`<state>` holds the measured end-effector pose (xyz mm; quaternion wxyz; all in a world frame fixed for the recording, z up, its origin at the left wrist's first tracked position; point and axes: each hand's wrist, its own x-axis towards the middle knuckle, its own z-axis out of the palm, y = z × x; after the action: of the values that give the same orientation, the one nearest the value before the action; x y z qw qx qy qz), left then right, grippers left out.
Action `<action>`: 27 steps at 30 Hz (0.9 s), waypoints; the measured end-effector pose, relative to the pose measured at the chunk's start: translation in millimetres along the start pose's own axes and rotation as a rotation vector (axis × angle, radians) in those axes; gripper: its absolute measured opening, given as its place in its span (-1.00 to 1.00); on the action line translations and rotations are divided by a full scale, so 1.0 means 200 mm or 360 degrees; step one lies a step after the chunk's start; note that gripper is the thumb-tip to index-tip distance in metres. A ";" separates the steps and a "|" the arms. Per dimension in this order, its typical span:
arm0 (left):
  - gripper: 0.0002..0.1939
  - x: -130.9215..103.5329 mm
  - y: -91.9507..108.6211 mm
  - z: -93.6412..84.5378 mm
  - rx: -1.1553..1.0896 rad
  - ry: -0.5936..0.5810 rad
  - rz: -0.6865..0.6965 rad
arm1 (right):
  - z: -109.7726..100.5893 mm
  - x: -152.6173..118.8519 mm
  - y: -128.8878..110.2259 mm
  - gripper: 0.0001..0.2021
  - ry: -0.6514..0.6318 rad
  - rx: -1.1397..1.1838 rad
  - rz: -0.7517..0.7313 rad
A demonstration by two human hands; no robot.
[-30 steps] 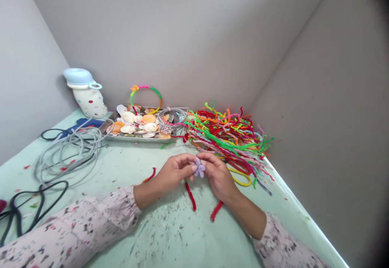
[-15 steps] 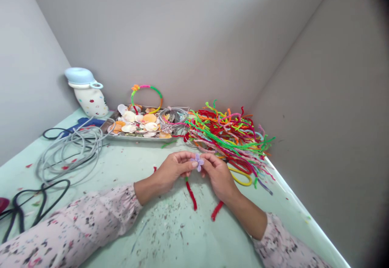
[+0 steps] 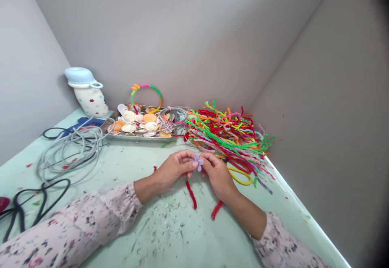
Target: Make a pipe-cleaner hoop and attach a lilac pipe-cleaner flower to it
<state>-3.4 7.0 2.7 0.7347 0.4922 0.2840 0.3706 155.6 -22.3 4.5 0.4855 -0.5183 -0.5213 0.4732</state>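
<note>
Between my hands is a small lilac pipe-cleaner flower (image 3: 198, 162) with several looped petals. My left hand (image 3: 174, 170) pinches it from the left, thumb against a petal. From the right, my right hand (image 3: 218, 175) grips its other edge with thumb and fingertips. A red pipe-cleaner piece (image 3: 191, 195) with a green tip lies on the table below the flower. Another red piece (image 3: 216, 210) shows beside my right wrist, partly hidden by it. A short red bit (image 3: 154, 168) peeks out by my left wrist.
A metal tray (image 3: 139, 138) of shells stands at the back, with a multicoloured pipe-cleaner ring (image 3: 161, 93) on it. Right of it spreads a heap of pipe cleaners (image 3: 227, 134) over yellow-handled scissors (image 3: 243, 181). Left are grey cable (image 3: 73, 154), black cord (image 3: 45, 203) and a bottle (image 3: 91, 99).
Almost nothing differs. Both hands stay pinched on the flower, which has turned very slightly between the fingertips.
</note>
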 end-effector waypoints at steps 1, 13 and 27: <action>-0.69 0.00 0.00 0.00 0.0004 0.0000 0.0006 | 0.00 0.00 0.00 -0.79 0.0005 0.0017 0.0002; -0.71 0.00 0.00 0.00 0.0093 0.0040 0.0011 | 0.00 0.01 0.02 -0.75 -0.0101 0.0177 0.0038; -0.77 0.01 -0.02 0.01 0.0137 0.0254 0.0067 | 0.01 0.01 0.05 -0.82 -0.0143 0.0053 0.0080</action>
<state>-0.2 7.4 -0.1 0.6800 0.4980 0.3468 0.4114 155.2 -20.6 -4.7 0.4582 -0.5014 -0.5213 0.5167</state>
